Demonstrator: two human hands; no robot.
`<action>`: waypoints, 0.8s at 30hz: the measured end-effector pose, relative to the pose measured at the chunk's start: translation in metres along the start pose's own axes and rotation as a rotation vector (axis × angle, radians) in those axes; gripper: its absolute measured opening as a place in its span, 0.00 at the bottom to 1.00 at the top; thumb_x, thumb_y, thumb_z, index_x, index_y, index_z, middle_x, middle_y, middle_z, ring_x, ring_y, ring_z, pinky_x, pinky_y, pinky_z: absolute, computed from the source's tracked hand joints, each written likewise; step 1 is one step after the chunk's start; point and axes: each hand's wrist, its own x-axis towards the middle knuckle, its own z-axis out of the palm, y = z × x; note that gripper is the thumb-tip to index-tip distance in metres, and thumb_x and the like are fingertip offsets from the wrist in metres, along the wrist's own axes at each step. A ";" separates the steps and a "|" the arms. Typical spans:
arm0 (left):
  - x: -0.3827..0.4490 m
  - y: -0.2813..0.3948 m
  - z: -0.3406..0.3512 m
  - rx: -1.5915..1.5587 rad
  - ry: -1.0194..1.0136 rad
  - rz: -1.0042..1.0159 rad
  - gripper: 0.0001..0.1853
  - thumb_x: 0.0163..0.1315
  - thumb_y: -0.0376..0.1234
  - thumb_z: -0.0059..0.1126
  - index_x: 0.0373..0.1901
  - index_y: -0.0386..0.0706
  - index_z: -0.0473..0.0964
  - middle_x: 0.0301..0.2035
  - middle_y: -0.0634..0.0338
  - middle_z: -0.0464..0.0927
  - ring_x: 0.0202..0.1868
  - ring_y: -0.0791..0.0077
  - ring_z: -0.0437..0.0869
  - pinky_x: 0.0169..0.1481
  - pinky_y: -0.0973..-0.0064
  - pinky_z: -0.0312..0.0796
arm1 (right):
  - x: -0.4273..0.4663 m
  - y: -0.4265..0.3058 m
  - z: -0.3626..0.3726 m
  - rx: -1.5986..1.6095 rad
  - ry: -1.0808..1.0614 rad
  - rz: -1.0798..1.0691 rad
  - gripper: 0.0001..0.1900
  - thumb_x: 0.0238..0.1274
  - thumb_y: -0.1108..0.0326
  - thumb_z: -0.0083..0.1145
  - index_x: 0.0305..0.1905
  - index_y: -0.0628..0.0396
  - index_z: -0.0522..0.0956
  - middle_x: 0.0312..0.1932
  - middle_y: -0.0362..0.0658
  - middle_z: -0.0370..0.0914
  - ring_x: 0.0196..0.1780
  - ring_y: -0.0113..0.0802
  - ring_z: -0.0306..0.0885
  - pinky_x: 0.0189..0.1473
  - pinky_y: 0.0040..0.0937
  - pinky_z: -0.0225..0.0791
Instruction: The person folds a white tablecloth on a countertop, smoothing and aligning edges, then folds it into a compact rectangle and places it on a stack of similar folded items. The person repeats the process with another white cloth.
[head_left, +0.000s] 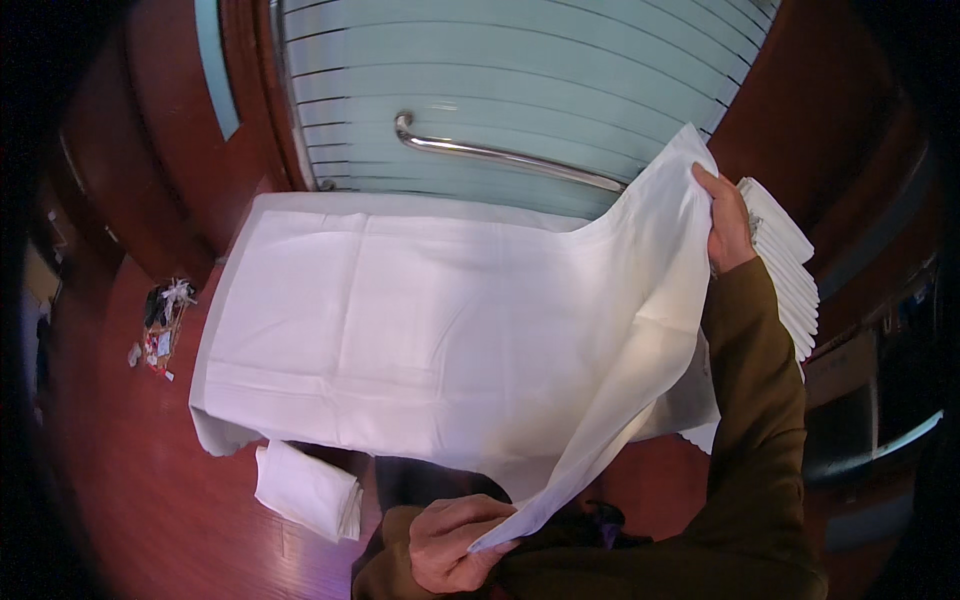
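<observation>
A white cloth (420, 315) with fold creases lies spread over a low surface, and its right end is lifted clear. My right hand (727, 217) grips one raised corner at the upper right. Close to my body, my left hand (459, 541) pinches the other corner between thumb and fingers. Between the two hands the lifted edge sags in a curve. More white fabric (450, 206) shows beneath the cloth along the far edge. What supports the fabric is hidden.
Behind stands a frosted glass door (510, 82) with a metal handle (517, 159). Folded white cloths (787, 277) are stacked beyond my right arm. Another folded white cloth (307, 491) sits at the near left. Small litter (161, 330) lies on the reddish floor (127, 465).
</observation>
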 end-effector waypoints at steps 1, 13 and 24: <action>-0.006 0.003 -0.005 -0.017 -0.001 0.018 0.10 0.56 0.27 0.67 0.36 0.27 0.81 0.30 0.39 0.83 0.28 0.56 0.88 0.30 0.66 0.80 | 0.001 -0.005 0.012 0.019 -0.030 -0.008 0.17 0.70 0.65 0.55 0.55 0.68 0.74 0.47 0.52 0.82 0.46 0.40 0.84 0.53 0.38 0.78; -0.030 0.013 -0.052 -0.247 -0.073 -0.012 0.10 0.61 0.29 0.67 0.35 0.28 0.82 0.32 0.39 0.84 0.30 0.54 0.89 0.32 0.67 0.80 | -0.004 -0.024 0.095 0.162 -0.136 0.041 0.18 0.71 0.65 0.55 0.55 0.70 0.75 0.49 0.52 0.82 0.49 0.41 0.83 0.55 0.38 0.76; -0.057 0.047 -0.114 0.007 0.453 -0.378 0.12 0.67 0.28 0.59 0.48 0.29 0.80 0.39 0.52 0.83 0.40 0.67 0.83 0.46 0.74 0.73 | -0.005 -0.029 0.222 0.213 -0.347 0.081 0.17 0.70 0.66 0.57 0.56 0.67 0.75 0.47 0.50 0.81 0.47 0.41 0.81 0.50 0.40 0.77</action>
